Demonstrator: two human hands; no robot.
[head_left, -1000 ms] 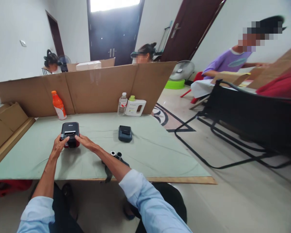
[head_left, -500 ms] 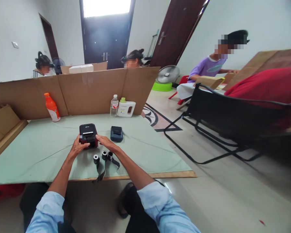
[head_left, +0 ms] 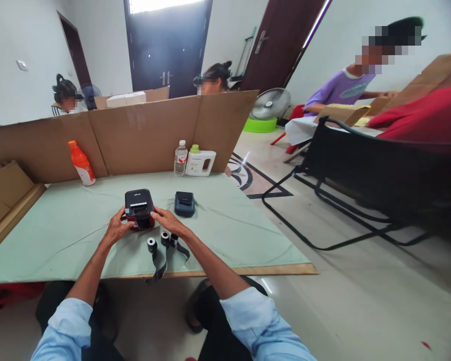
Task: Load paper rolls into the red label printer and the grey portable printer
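A small portable printer (head_left: pixel 139 195), black on top with red sides, sits on the table in front of me. My left hand (head_left: pixel 117 226) grips its left front side, thumb toward the front. At the right front corner, my right hand (head_left: pixel 167 219) has its fingers against the casing. A dark flap or strip shows at the printer's front; which of the two I cannot tell. Close to my right wrist stand several small rolls (head_left: pixel 152 244) of black ribbon with white cores, their loose tails trailing to the table edge. A second, dark blue device (head_left: pixel 184 204) lies to the right.
An orange bottle (head_left: pixel 81 163), a clear water bottle (head_left: pixel 181 158) and a white jug (head_left: pixel 200 162) stand along the cardboard partition (head_left: pixel 146 135). Cardboard boxes (head_left: pixel 7 193) lie at the left. A black folding chair (head_left: pixel 361 165) is at the right. Other people sit beyond.
The view has shifted slightly. My right fingers have come in closer on the printer's right corner, and the dark part at its front shows larger. The rolls stay put.
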